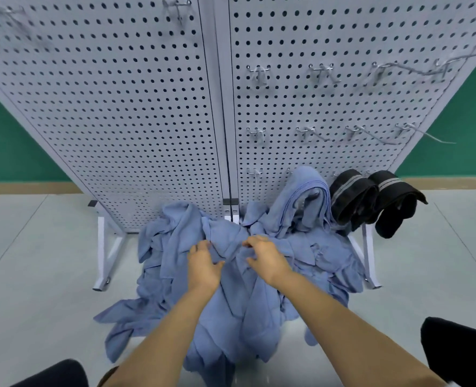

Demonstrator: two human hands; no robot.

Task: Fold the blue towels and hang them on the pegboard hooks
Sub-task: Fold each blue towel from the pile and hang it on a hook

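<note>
Both hands are down in the pile of blue towels (pixel 231 275), side by side and close together. The left hand (pixel 203 263) has its fingers curled into a ridge of cloth, thumb pressed against it from the inside. The right hand (pixel 267 256) is pinched on the same ridge just at its three o'clock, fingertips buried in a fold. Both look clamped on one towel near the top of the heap, though I cannot tell where that towel's edges run.

The heap lies on the pale floor at the foot of the pegboard (pixel 153 107), spreading from the hands toward seven o'clock. At one o'clock from the hands, one blue towel (pixel 305 191) is already draped over a low hook. Just beyond it, at two o'clock, two black items with grey bands (pixel 370 202) hang side by side. Higher up, rows of bare hooks (pixel 319 71) stand out from the right panel.

The cloth looks thin, limp and light, and tangled with its neighbours. I would judge it best taken by two corners of one hem and lifted clear, so it falls flat by its own weight. A grip mid-cloth would likely drag others along.
</note>
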